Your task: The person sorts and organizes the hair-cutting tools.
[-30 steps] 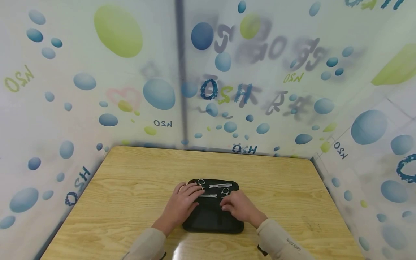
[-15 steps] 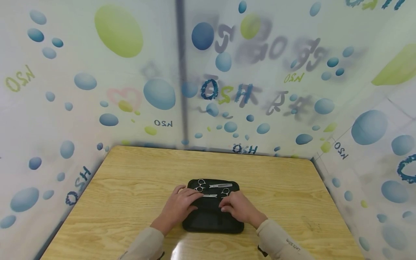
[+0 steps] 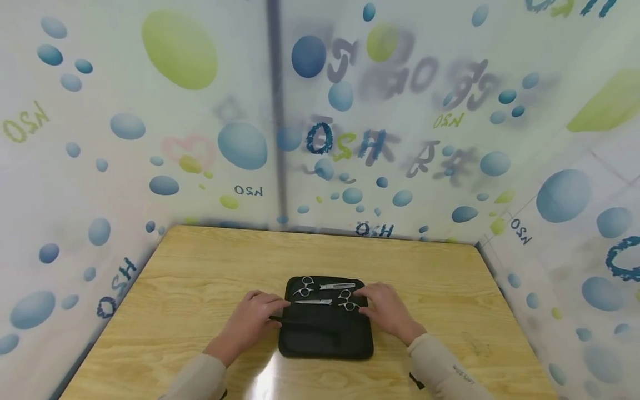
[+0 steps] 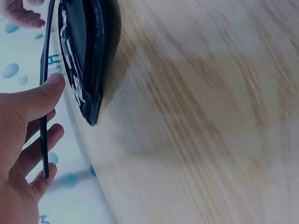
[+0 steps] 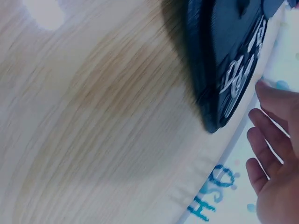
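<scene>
In the head view, my left hand (image 3: pixel 252 319) is at the left edge of a black case (image 3: pixel 325 347). It pinches a long thin black comb (image 4: pixel 44 65) between thumb and fingers; the comb is seen edge-on, so its teeth cannot be made out. Thinning scissors (image 3: pixel 336 286) lie along the far side of the case, handles to the left. Nearer me lies straight scissors (image 3: pixel 315 302), handles to the right. My right hand (image 3: pixel 387 308) hovers by the case's right edge near those handles, fingers loosely bent and holding nothing.
The case rests on a wood-grain table (image 3: pixel 210 266) near its front part. A patterned curtain wall (image 3: pixel 320 183) with blue and green bubbles stands behind the table and along both sides.
My left hand has shifted left off the scissors and now holds the comb at the case's edge. My right hand has drawn right, uncovering the nearer scissors' handles.
</scene>
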{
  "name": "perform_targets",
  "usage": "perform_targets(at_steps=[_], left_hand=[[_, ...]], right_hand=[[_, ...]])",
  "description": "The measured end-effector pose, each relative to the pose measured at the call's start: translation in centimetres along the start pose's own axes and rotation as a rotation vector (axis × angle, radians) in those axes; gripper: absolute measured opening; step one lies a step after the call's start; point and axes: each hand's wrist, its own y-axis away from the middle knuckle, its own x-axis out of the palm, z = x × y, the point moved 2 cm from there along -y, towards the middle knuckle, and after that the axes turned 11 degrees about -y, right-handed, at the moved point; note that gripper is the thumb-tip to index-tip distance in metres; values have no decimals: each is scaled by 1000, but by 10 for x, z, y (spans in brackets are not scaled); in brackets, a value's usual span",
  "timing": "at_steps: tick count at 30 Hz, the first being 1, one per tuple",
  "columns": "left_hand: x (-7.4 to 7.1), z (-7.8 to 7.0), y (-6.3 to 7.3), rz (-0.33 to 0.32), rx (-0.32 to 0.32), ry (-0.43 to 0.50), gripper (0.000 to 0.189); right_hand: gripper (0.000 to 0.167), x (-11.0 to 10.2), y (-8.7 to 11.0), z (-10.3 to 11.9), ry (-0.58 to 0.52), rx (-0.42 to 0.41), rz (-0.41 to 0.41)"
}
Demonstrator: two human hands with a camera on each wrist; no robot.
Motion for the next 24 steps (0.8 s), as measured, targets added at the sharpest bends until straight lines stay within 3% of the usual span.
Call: perform_targets(at_steps=[4, 10, 16, 24], left_hand=[[-2, 7, 6, -15, 1, -4, 45], [-2, 12, 12, 18, -1, -21, 44], [-1, 10, 14, 54, 9, -14, 45], [1, 8, 13, 80, 26, 23, 44]], right_hand=[[46, -3, 6, -8, 5, 36, 35], [68, -1, 14, -22, 35, 48, 93], [94, 3, 20, -29, 27, 32, 208], [110, 6, 23, -30, -1, 58, 311]])
